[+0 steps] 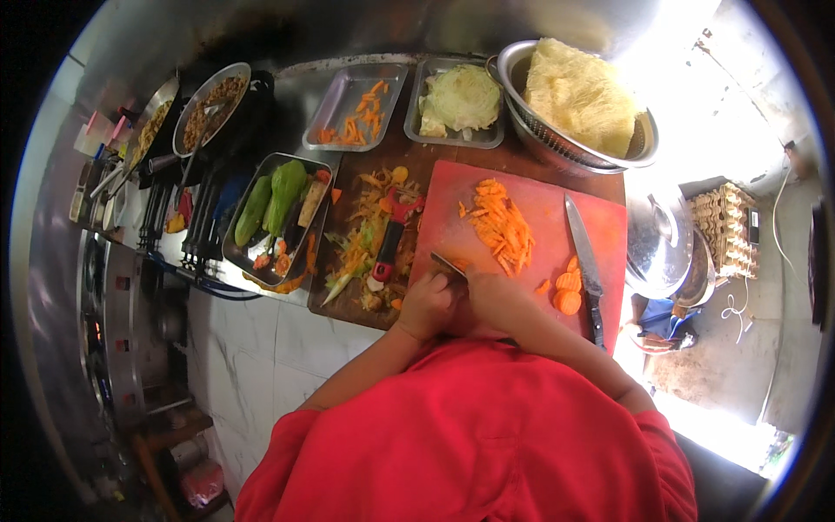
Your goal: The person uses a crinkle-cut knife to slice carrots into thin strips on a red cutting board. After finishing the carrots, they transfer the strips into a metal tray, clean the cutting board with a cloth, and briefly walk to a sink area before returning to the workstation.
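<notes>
My left hand (pixel 424 304) and my right hand (pixel 497 294) meet at the near edge of a red cutting board (pixel 600 228). My right hand grips a small knife (pixel 447 264) whose dark blade points up and left over my left hand's curled fingers. Those fingers close on a carrot piece (pixel 458 262) that is mostly hidden. A heap of orange carrot strips (pixel 501 224) lies in the middle of the board. Carrot rounds (pixel 567 292) lie at its right, beside a long kitchen knife (pixel 584 257).
Carrot peelings and a red peeler (pixel 391 237) lie left of the board. Steel trays hold green vegetables (pixel 271 204), carrot bits (pixel 357 122) and cabbage (pixel 461 100). A colander of pale noodles (pixel 581 96) stands behind, a steel lid (pixel 658 242) to the right, pans (pixel 209 104) far left.
</notes>
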A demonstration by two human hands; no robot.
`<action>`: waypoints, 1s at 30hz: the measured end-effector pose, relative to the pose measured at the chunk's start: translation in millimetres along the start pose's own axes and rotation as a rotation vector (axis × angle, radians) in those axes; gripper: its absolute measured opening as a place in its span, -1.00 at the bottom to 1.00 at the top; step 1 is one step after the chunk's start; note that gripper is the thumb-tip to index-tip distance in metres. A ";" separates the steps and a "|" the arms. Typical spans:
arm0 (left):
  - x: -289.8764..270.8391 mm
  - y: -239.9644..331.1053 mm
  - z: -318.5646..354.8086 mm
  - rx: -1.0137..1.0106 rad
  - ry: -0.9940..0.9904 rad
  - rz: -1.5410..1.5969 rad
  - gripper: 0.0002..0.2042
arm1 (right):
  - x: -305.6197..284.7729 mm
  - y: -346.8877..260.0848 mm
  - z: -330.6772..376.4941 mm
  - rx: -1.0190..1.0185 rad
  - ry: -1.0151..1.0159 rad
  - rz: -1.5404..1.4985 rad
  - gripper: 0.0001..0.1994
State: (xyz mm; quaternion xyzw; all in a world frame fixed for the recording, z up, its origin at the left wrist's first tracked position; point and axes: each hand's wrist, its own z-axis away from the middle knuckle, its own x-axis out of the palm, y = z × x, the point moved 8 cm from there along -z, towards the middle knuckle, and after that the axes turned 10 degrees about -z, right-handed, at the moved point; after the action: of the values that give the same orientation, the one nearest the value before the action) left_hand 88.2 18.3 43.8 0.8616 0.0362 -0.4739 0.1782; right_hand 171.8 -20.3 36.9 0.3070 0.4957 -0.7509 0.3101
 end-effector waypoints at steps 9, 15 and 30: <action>-1.6 -0.4 -0.8 -0.032 -0.007 0.025 -0.91 | -0.1 2.7 8.6 0.102 -0.044 -0.119 -0.79; -0.8 -1.0 3.9 -0.027 -0.026 0.015 -0.93 | -12.7 -7.0 2.7 0.014 0.018 -0.163 -0.81; 11.1 -5.3 16.0 -0.019 -0.081 -0.025 -0.90 | -4.9 -14.1 8.3 0.068 -0.081 -0.156 -0.79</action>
State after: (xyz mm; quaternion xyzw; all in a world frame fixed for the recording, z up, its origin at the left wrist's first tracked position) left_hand 80.2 16.6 25.4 0.8394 0.0444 -0.5102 0.1818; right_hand 162.6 -22.8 51.2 0.2470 0.4791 -0.8012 0.2597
